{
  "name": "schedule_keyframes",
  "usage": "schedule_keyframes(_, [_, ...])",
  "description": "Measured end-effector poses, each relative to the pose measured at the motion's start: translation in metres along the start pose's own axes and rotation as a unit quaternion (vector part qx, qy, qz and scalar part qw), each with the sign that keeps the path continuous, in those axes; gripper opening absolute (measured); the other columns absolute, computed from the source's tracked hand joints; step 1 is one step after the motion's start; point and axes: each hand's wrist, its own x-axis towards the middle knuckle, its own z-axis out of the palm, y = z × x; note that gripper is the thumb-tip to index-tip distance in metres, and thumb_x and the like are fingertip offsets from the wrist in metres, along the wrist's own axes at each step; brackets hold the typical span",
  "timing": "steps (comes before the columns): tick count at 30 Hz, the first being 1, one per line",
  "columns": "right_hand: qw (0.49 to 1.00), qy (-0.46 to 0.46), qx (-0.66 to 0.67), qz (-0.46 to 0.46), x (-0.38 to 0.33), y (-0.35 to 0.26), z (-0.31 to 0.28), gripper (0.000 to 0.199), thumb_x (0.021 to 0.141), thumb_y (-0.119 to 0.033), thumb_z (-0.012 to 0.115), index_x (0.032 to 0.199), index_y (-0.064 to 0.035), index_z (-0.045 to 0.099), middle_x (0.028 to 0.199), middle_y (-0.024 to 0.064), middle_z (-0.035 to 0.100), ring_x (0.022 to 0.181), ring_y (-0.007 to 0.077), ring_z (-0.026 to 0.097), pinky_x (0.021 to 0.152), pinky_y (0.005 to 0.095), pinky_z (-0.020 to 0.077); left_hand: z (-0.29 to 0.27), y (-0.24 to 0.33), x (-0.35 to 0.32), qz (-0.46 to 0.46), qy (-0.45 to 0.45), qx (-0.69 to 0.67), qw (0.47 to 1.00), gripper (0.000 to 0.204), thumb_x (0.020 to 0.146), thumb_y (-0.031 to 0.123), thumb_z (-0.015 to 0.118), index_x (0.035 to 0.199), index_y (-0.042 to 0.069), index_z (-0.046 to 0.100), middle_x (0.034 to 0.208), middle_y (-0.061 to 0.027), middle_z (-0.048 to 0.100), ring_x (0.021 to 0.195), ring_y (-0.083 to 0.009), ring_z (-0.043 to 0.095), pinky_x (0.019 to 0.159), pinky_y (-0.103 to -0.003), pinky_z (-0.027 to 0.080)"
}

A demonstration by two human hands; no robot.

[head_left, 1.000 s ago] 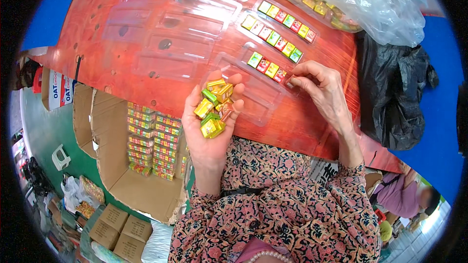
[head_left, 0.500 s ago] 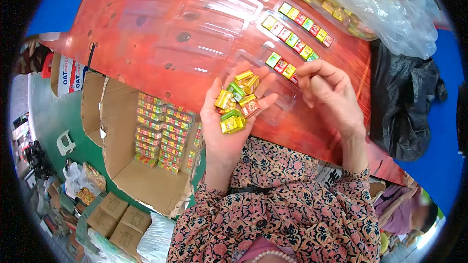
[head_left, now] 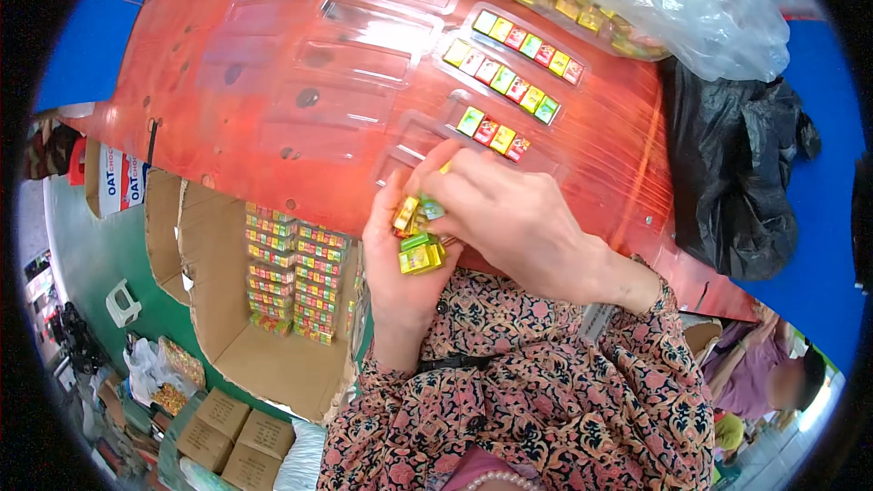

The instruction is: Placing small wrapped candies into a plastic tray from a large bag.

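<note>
1 head fisheye view, looking steeply down, close over red table [head_left: 227,100].

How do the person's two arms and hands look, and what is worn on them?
Both hands are bare: the left hand and the right hand show no gloves, and no rings can be made out. Both forearms are covered by long sleeves of one dark fabric with a dense pink and beige floral or paisley print. The right sleeve ends at the wrist. No watch or bracelet is clearly visible.

small packets [head_left: 418,235] | yellow, green, foil-wrapped | heaped in cupped palm
</note>
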Motion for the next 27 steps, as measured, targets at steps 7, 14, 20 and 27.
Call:
schedule_keyframes(7, [0.938, 0.201, 0.125, 0.254, -0.047, 0.036, -0.006, 0.025, 0.071, 0.000, 0.068, 0.094, 0.0010, 0.058, 0.065, 0.0016, 0.051, 0.055, 0.0054, 0.046, 0.050, 0.0195, 0.0384, -0.023, 0.010, 0.007, -0.011, -0.154, -0.105, 0.982, 0.047, 0.092, 0.031, 0.035, 0.129, 0.001, 0.037, 0.128, -0.0264, 0.039, 0.118, -0.0374, 0.041, 0.091, -0.048, 0.042])
schedule_keyframes(14, [0.948, 0.193, 0.025, 0.254, -0.053, 0.046, 0.010, 0.027, 0.069, -0.002, 0.070, 0.092, 0.0021, 0.056, 0.069, 0.0073, 0.053, 0.056, 0.0124, 0.050, 0.054, 0.0259, 0.0430, -0.021, 0.007, 0.008, -0.014, -0.162, -0.108, 0.981, 0.048, 0.092, 0.035, 0.035, 0.127, 0.001, 0.039, 0.125, -0.0263, 0.043, 0.116, -0.0379, 0.044, 0.091, -0.047, 0.043])
schedule_keyframes(20, [0.951, 0.197, 0.021, 0.239, -0.051, 0.050, 0.016, 0.028, 0.068, -0.002, 0.070, 0.092, 0.0021, 0.056, 0.071, 0.0090, 0.053, 0.058, 0.0144, 0.051, 0.054, 0.0277, 0.0428, -0.022, 0.007, 0.008, 0.005, -0.162, -0.105, 0.981, 0.050, 0.092, 0.035, 0.036, 0.127, 0.001, 0.038, 0.126, -0.0274, 0.042, 0.118, -0.0407, 0.040, 0.092, -0.049, 0.041])
schedule_keyframes(27, [0.949, 0.211, 0.107, 0.207, -0.039, 0.034, 0.005, 0.023, 0.068, -0.001, 0.069, 0.089, 0.0010, 0.059, 0.073, 0.0077, 0.054, 0.058, 0.0118, 0.051, 0.052, 0.0239, 0.0405, -0.019, 0.003, 0.008, -0.006, -0.158, -0.076, 0.985, 0.051, 0.092, 0.037, 0.034, 0.127, 0.001, 0.038, 0.126, -0.0274, 0.041, 0.119, -0.0418, 0.039, 0.092, -0.051, 0.039])
